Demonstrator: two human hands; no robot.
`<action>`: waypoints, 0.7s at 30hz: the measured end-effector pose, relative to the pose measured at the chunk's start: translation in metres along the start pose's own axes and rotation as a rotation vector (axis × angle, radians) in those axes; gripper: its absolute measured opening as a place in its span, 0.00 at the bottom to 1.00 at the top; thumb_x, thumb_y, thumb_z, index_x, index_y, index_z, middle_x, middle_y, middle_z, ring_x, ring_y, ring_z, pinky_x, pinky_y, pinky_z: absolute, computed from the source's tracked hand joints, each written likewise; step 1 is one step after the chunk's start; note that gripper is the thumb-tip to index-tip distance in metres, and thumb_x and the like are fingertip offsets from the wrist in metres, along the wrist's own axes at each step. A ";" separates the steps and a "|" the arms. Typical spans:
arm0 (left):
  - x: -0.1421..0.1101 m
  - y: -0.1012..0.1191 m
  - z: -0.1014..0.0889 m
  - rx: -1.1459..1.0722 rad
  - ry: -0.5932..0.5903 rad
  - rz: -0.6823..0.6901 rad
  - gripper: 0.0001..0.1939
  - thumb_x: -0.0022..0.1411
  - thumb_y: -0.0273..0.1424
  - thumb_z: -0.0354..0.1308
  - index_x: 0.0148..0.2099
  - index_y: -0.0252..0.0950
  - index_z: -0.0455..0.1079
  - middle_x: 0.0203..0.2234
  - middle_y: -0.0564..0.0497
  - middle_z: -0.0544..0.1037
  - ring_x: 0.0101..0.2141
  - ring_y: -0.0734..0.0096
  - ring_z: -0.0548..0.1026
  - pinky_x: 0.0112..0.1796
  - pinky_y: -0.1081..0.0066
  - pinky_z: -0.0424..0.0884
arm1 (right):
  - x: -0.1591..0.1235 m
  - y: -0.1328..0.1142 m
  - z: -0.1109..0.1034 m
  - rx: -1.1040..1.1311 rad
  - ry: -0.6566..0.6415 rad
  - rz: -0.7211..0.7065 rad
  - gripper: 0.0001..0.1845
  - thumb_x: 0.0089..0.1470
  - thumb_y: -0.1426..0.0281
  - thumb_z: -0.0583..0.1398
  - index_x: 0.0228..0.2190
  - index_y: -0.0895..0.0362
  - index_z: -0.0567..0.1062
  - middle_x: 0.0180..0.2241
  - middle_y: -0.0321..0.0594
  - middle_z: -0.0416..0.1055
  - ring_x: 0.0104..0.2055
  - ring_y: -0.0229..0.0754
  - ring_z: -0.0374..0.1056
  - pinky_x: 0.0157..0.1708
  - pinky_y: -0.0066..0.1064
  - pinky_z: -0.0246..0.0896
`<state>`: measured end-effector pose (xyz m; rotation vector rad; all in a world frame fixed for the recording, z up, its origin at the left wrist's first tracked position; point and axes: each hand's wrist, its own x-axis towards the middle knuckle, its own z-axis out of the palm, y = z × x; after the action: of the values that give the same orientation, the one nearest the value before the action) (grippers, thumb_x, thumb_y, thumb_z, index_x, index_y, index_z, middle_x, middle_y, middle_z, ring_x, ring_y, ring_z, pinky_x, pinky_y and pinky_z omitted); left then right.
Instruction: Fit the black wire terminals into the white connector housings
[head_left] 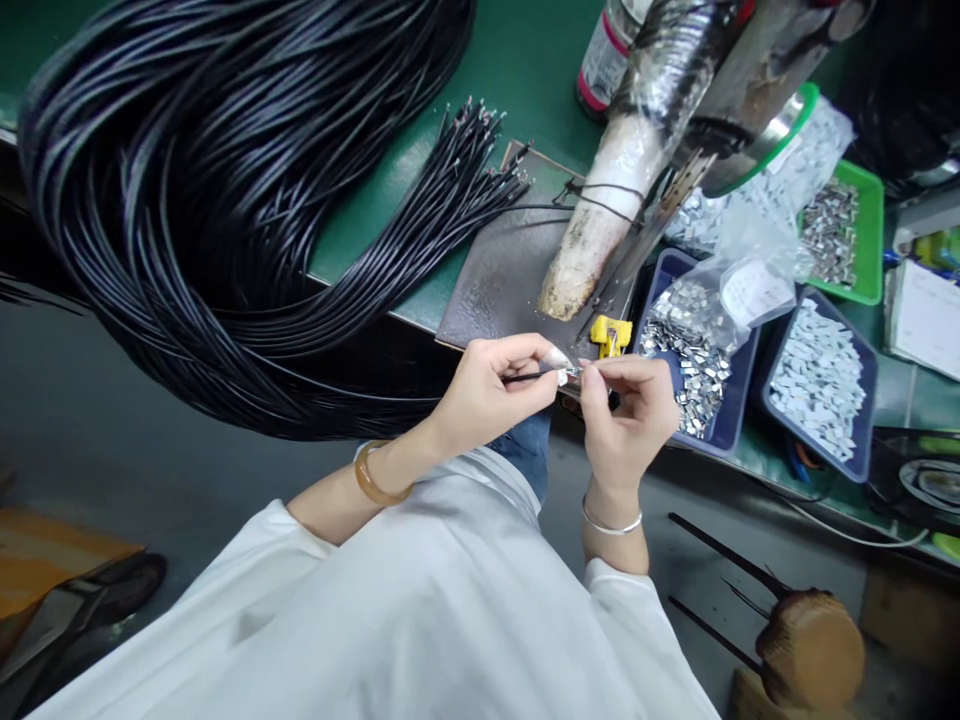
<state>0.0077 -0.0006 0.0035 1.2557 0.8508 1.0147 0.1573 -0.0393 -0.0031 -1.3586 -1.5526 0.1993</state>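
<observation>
My left hand (487, 390) pinches the end of a thin black cable (517, 377) between thumb and forefinger. My right hand (626, 410) is closed too, pinching a small silver metal clip (574, 372) right at the cable's tip. Both hands meet at the front edge of the green bench, just below a dark metal plate (502, 275). A big bundle of black cables (225, 200) loops across the bench to the left. The cable in my left hand runs back toward that bundle.
A press tool with a wrapped handle (622, 190) stands on the plate, a small yellow part (610, 335) at its base. Blue trays of silver clips (694, 365) and white pieces (821, 380) sit right, a green tray (840, 235) behind. A wooden stool (810, 650) is below right.
</observation>
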 end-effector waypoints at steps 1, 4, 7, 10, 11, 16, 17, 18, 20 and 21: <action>0.000 0.000 0.000 0.016 -0.005 0.008 0.02 0.56 0.25 0.60 0.32 0.31 0.74 0.17 0.59 0.62 0.20 0.83 0.55 0.22 0.78 0.52 | 0.000 0.000 0.000 0.004 -0.003 0.029 0.04 0.58 0.73 0.63 0.34 0.53 0.72 0.30 0.30 0.72 0.33 0.33 0.73 0.32 0.24 0.70; 0.000 0.001 0.001 0.025 0.028 0.005 0.03 0.56 0.25 0.60 0.30 0.30 0.74 0.16 0.60 0.59 0.19 0.84 0.51 0.20 0.77 0.47 | 0.000 0.000 0.000 -0.036 0.029 -0.033 0.05 0.58 0.74 0.63 0.36 0.53 0.73 0.34 0.33 0.75 0.38 0.35 0.75 0.35 0.27 0.72; 0.002 -0.001 0.004 0.000 0.067 -0.007 0.04 0.56 0.27 0.61 0.30 0.30 0.73 0.16 0.60 0.57 0.19 0.84 0.50 0.20 0.77 0.45 | -0.001 0.001 0.001 -0.147 0.069 -0.164 0.09 0.56 0.77 0.64 0.37 0.53 0.74 0.39 0.36 0.78 0.43 0.38 0.76 0.41 0.32 0.74; 0.006 -0.004 0.007 -0.011 0.094 -0.001 0.04 0.55 0.27 0.61 0.30 0.31 0.74 0.16 0.60 0.56 0.19 0.84 0.51 0.20 0.77 0.46 | -0.002 0.003 0.003 -0.230 0.068 -0.220 0.11 0.54 0.78 0.66 0.37 0.53 0.74 0.40 0.35 0.80 0.42 0.37 0.77 0.44 0.32 0.74; 0.007 -0.005 0.007 -0.015 0.101 0.000 0.04 0.54 0.27 0.62 0.30 0.31 0.74 0.16 0.60 0.56 0.19 0.84 0.50 0.20 0.77 0.46 | -0.002 0.003 0.003 -0.237 0.065 -0.226 0.11 0.54 0.79 0.66 0.37 0.54 0.75 0.40 0.35 0.80 0.42 0.37 0.77 0.44 0.33 0.74; 0.011 -0.007 0.008 -0.013 0.128 0.008 0.03 0.53 0.27 0.62 0.30 0.31 0.74 0.16 0.59 0.57 0.19 0.84 0.52 0.20 0.78 0.48 | 0.003 0.006 0.008 -0.197 0.083 -0.216 0.10 0.53 0.79 0.66 0.36 0.53 0.75 0.39 0.36 0.80 0.42 0.39 0.77 0.43 0.34 0.75; 0.012 -0.006 0.008 -0.007 0.134 0.015 0.03 0.53 0.27 0.63 0.30 0.32 0.75 0.16 0.59 0.57 0.19 0.84 0.52 0.19 0.78 0.48 | 0.004 0.006 0.008 -0.192 0.092 -0.213 0.10 0.53 0.79 0.66 0.36 0.53 0.76 0.39 0.36 0.80 0.42 0.39 0.77 0.43 0.35 0.75; 0.012 -0.006 0.008 -0.001 0.138 0.022 0.03 0.53 0.27 0.63 0.30 0.32 0.75 0.16 0.59 0.58 0.19 0.84 0.52 0.19 0.78 0.48 | 0.005 0.006 0.008 -0.192 0.100 -0.210 0.11 0.52 0.79 0.66 0.36 0.53 0.76 0.39 0.36 0.80 0.42 0.39 0.77 0.44 0.35 0.75; 0.012 -0.005 0.007 0.007 0.141 0.039 0.04 0.53 0.27 0.63 0.32 0.31 0.77 0.16 0.58 0.60 0.19 0.84 0.53 0.19 0.78 0.49 | 0.005 0.004 0.007 -0.195 0.110 -0.211 0.11 0.52 0.79 0.67 0.36 0.53 0.76 0.40 0.36 0.80 0.42 0.39 0.77 0.45 0.36 0.76; 0.012 -0.005 0.007 0.011 0.141 0.047 0.04 0.54 0.27 0.62 0.32 0.31 0.78 0.16 0.58 0.61 0.19 0.84 0.53 0.19 0.78 0.49 | 0.005 0.004 0.007 -0.195 0.109 -0.212 0.11 0.52 0.79 0.67 0.36 0.52 0.77 0.40 0.36 0.79 0.42 0.39 0.77 0.45 0.36 0.76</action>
<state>0.0189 0.0087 -0.0004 1.2290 0.9393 1.1483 0.1554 -0.0304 -0.0059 -1.3182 -1.6430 -0.1587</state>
